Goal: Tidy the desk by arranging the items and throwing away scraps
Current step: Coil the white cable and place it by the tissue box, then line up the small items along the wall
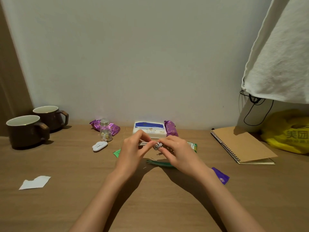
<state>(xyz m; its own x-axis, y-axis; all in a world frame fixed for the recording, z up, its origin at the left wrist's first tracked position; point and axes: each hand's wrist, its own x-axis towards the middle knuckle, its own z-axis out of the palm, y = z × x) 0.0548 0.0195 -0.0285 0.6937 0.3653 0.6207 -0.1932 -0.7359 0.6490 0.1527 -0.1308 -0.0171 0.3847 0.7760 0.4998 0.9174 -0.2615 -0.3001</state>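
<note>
Head view: left hand point(132, 151), right hand point(177, 151) pinch coiled cable point(157, 145) over wooden desk point(83, 206); pale wall point(150, 56) behind.

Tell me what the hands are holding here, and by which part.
Both hold one bundled grey cable: the left hand pinches its looped end, and the right hand pinches the tightly wound knot.

Mugs point(36, 126) left, notebook point(240, 145) right.
</note>
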